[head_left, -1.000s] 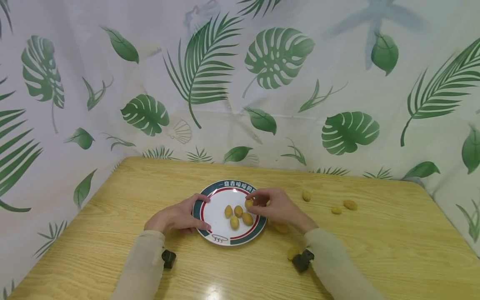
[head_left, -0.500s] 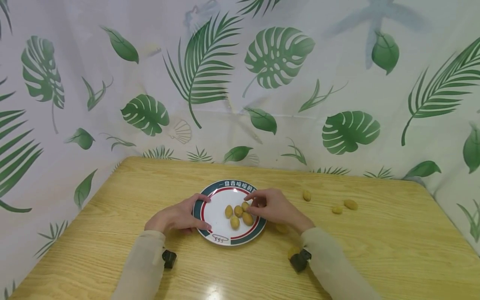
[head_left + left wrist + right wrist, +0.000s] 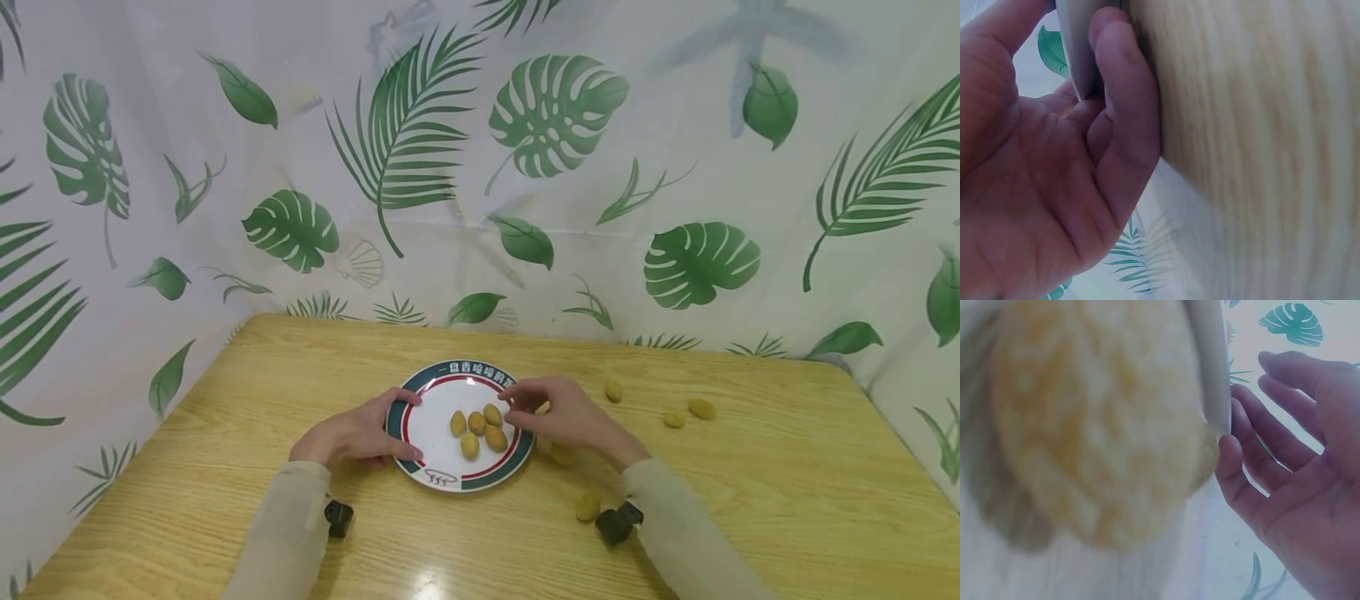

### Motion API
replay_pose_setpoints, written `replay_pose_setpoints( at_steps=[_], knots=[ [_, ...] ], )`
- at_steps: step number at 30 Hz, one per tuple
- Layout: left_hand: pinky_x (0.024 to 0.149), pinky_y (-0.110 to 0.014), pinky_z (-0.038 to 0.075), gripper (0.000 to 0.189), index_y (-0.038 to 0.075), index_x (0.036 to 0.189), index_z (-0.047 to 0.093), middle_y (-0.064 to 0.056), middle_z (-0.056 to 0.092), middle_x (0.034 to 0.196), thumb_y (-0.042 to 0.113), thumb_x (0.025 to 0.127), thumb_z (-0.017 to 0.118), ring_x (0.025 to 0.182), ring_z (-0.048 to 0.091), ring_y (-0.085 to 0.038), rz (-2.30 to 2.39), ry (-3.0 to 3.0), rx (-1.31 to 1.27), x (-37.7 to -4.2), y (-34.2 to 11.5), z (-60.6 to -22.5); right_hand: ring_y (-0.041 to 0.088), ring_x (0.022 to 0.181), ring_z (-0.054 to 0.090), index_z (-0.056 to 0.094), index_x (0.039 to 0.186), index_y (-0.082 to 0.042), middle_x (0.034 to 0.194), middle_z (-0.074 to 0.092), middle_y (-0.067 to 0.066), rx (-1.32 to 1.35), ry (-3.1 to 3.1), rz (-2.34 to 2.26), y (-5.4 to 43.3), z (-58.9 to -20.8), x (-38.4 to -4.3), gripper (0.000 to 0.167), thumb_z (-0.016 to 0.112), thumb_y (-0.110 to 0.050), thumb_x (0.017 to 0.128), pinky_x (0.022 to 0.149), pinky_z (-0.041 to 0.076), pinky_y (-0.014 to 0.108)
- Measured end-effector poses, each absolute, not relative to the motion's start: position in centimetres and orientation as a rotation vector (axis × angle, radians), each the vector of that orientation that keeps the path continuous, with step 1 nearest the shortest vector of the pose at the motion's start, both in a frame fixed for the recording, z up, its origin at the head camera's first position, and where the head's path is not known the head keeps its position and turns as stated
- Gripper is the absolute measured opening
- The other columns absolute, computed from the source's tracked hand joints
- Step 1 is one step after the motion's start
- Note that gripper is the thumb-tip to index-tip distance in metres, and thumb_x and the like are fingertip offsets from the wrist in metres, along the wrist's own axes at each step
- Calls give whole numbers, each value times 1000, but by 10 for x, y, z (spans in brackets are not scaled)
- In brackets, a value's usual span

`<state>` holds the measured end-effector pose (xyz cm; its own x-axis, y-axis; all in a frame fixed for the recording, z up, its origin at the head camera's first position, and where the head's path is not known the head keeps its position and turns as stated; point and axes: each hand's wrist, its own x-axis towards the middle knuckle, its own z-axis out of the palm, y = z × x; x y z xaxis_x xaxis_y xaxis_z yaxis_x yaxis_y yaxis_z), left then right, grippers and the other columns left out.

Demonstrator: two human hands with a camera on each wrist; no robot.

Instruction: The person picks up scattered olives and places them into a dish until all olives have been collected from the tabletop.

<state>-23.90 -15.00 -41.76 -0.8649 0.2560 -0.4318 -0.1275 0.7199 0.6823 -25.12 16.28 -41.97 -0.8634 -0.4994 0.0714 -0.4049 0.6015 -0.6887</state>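
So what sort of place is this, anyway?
Probably a makeshift recording corner rather than a kitchen or dining room, though I can't be sure: a leaf-print sheet screens a wood-grain table, and small black cameras sit at both wrists.

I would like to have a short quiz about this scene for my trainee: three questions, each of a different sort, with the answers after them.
1. How many yellow oval pieces lie on the plate?

2. True or false: the right hand holds nothing.

3. What does the left hand do?
a) It pinches a yellow oval piece.
b) It grips the plate at its edge.
c) It lies flat, away from the plate.

Key:
1. Five, counted in the head view.
2. True; the right wrist view shows nothing between its fingers.
3. b
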Motion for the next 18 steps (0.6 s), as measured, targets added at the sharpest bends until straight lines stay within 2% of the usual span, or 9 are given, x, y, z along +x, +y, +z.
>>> replay_pose_setpoints(
  at_steps=[18],
  knots=[
    [67, -26, 47, 82, 29, 151, 39, -10, 57, 105, 31, 84, 86, 77, 58, -21, 1021, 2412, 98, -239, -149, -419, 13, 89, 64, 73, 122, -15, 99, 71, -4, -789, 2717, -1100, 196, -407, -236, 29, 73, -26, 95, 76, 55, 28]
  ],
)
